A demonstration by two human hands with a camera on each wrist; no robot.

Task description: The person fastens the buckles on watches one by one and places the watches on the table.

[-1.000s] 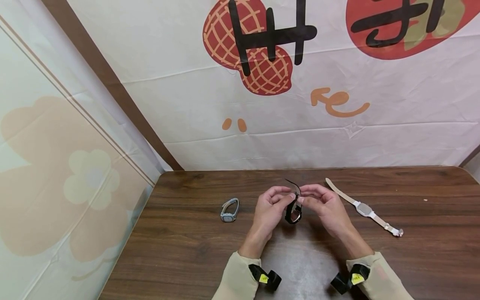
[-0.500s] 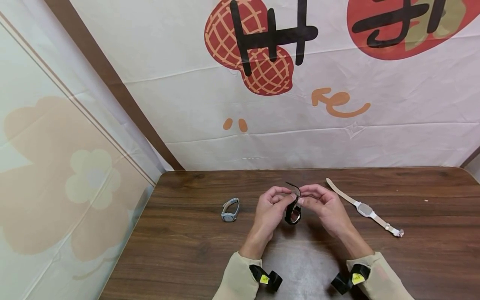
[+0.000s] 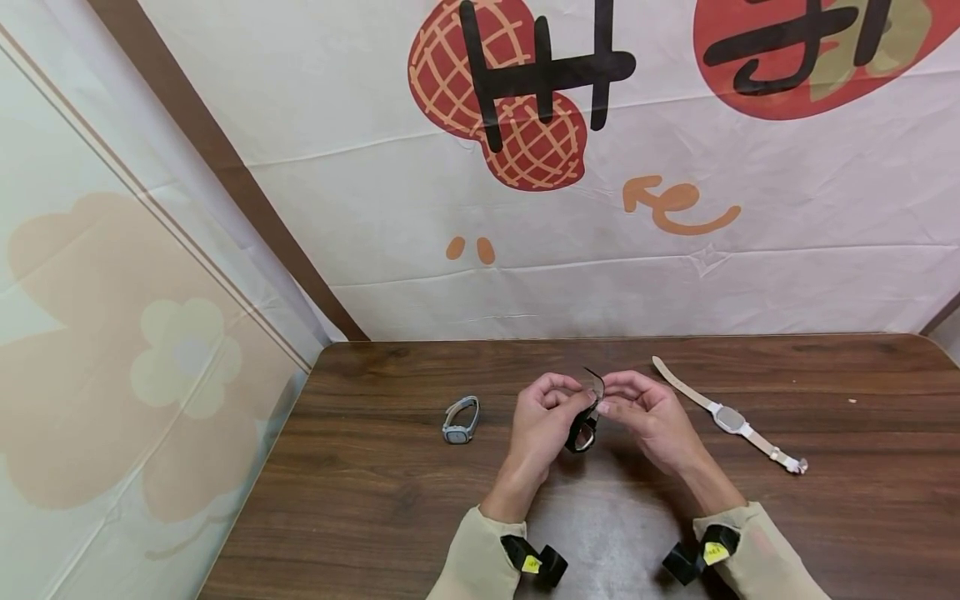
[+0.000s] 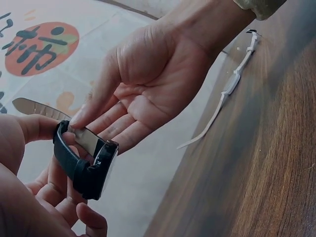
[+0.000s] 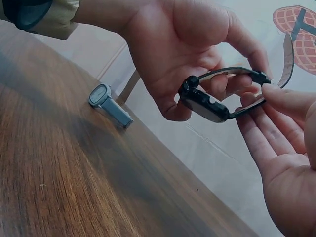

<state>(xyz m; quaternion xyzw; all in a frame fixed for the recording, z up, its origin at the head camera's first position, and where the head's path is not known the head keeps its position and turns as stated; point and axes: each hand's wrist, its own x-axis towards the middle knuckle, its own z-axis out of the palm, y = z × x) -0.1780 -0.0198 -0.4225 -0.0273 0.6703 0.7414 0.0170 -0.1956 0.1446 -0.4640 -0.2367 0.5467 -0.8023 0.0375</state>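
The left hand (image 3: 542, 429) is curling round the black watch (image 4: 91, 177), its thumb pinching the strap (image 4: 69, 155) at what appears to be the fastening (image 5: 259, 77). The watch is being held above the counter (image 3: 360, 517), between the two hands; its strap is forming a loop, and the strap's free end (image 5: 288, 61) is projecting past the fingers. The right hand (image 3: 656, 421) is pinching the strap at the same spot between thumb and fingers. Whether a pin is engaged cannot be told, since fingertips are partly covering the place.

Good handling probably calls for the left hand to be steadying the fastening while the right is guiding the strap flat; twisting or sharply bending it could make it bind.

Around this work, a light-blue watch (image 3: 456, 434) is lying looped at left, well apart from the hands. At right, a white watch (image 3: 728, 419) is lying stretched out, one strap tip pointing towards the backdrop (image 3: 360, 167). Neither is obstructing the work; the crowding fingertips are apparently the main hindrance.
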